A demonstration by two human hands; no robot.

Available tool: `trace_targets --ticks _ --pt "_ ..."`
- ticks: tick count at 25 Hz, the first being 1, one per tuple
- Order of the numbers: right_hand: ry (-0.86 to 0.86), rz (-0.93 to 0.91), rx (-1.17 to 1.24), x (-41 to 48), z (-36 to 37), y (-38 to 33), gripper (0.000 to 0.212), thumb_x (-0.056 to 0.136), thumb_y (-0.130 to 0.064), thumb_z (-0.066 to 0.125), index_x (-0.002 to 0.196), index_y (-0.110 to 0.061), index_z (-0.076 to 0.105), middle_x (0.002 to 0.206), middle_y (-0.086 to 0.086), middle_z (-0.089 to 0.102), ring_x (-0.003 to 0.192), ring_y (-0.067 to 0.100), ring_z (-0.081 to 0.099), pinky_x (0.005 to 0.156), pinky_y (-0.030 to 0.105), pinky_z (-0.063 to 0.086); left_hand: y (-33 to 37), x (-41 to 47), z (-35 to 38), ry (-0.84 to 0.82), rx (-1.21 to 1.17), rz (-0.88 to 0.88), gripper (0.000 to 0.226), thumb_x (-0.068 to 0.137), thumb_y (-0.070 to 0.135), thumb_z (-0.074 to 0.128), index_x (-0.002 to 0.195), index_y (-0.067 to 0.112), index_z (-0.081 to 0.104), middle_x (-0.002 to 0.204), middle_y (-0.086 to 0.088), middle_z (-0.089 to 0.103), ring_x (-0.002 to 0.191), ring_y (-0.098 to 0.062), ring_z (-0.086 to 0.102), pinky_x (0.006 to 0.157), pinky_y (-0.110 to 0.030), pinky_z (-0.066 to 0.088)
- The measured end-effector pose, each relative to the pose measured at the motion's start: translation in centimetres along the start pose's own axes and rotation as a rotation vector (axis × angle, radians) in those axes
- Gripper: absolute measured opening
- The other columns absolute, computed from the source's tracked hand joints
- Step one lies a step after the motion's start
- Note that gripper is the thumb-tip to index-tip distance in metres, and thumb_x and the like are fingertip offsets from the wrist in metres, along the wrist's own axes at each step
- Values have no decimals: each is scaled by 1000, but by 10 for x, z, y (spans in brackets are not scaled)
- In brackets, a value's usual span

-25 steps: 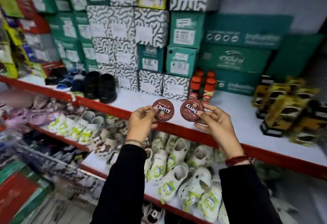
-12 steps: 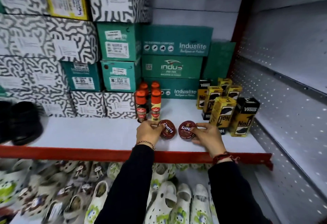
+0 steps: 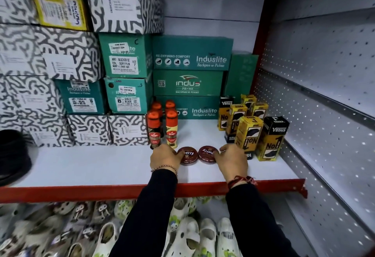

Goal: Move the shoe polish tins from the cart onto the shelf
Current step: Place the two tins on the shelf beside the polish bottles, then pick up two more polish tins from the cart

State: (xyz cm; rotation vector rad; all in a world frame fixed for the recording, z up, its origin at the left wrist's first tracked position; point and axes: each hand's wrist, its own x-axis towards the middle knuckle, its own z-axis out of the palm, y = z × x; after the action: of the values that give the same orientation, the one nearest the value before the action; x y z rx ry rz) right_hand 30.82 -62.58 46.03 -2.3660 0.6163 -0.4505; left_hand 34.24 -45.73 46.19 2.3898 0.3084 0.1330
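Two round dark-red shoe polish tins lie flat, side by side, on the white shelf (image 3: 101,167) with a red front edge. My left hand (image 3: 165,156) grips the left tin (image 3: 189,155) by its left rim. My right hand (image 3: 233,160) holds the right tin (image 3: 207,153) by its right rim. Both tins rest on the shelf surface, nearly touching each other. The cart is out of view.
Orange-capped polish bottles (image 3: 162,127) stand just behind my left hand. Yellow and black Venus boxes (image 3: 251,129) stand behind my right hand. Green and patterned shoe boxes (image 3: 125,94) fill the back. Black shoes (image 3: 12,155) sit at far left. White clogs (image 3: 194,234) lie on the lower shelf.
Both hands carried the tins from the air in front of the shelf down onto its surface. The tins went from upright and facing me to lying flat. My view shifted right.
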Motion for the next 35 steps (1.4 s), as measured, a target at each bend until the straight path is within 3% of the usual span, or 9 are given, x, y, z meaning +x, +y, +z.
trace_targets --ticks 4,7,9,10,12,14,20,29,35 --pt "52 -356 74 -10 -2 -11 38 93 -28 58 127 -13 64 130 8 64 118 25 62 98 35 52 -2 -14 -13 139 -33 114 34 88 46 62 103 18 75 106 -10 75 102 -33 69 82 -35 53" --pt "-10 -576 82 -21 2 -28 51 99 -33 47 147 -16 43 158 -1 36 150 17 27 119 27 25 -15 -19 -27 303 59 336 41 92 48 49 121 25 65 121 -4 72 115 -28 65 96 -39 49" --pt "-11 -673 20 -30 7 -43 60 101 -40 40 155 -18 27 167 -5 13 156 16 0 126 34 6 -30 -24 -42 354 167 400 59 96 49 39 147 20 43 152 -5 49 144 -25 42 120 -46 24" --pt "-6 -711 -3 -35 12 -51 63 101 -42 38 157 -18 22 168 -6 5 155 17 -9 127 39 0 -38 -28 -53 372 203 401 66 98 49 34 155 17 28 163 -4 30 153 -23 23 125 -48 9" --pt "9 -775 -10 -49 20 -68 66 100 -44 35 158 -17 17 168 -6 -3 154 18 -16 126 44 -6 -55 -35 -71 427 235 386 72 100 49 28 160 15 9 169 -3 2 157 -21 0 125 -49 -4" --pt "-29 -868 30 -72 32 -91 66 100 -43 35 158 -16 16 168 -6 -4 154 19 -16 126 46 -5 -81 -47 -95 505 258 322 73 100 48 26 160 13 3 169 -3 -7 157 -21 -7 125 -49 -5" --pt "-217 -1053 150 -150 81 -138 65 100 -41 38 156 -14 22 168 0 7 156 21 -7 126 49 4 -164 -90 -152 654 293 78 72 100 46 28 160 13 6 169 -3 -4 157 -22 -6 125 -50 -4" --pt "-715 -1274 190 -308 174 -157 63 100 -39 39 155 -13 25 167 -1 11 156 21 -3 127 46 -1 -322 -197 -196 725 288 -357 70 101 47 30 160 16 8 169 1 0 157 -20 -7 125 -44 -10" --pt "-1085 -1270 54 -396 259 -120 58 99 -32 46 152 -12 33 162 6 25 148 23 27 122 39 27 -441 -271 -162 655 1 -688 61 99 47 42 149 14 34 157 -9 36 147 -24 32 122 -46 28"
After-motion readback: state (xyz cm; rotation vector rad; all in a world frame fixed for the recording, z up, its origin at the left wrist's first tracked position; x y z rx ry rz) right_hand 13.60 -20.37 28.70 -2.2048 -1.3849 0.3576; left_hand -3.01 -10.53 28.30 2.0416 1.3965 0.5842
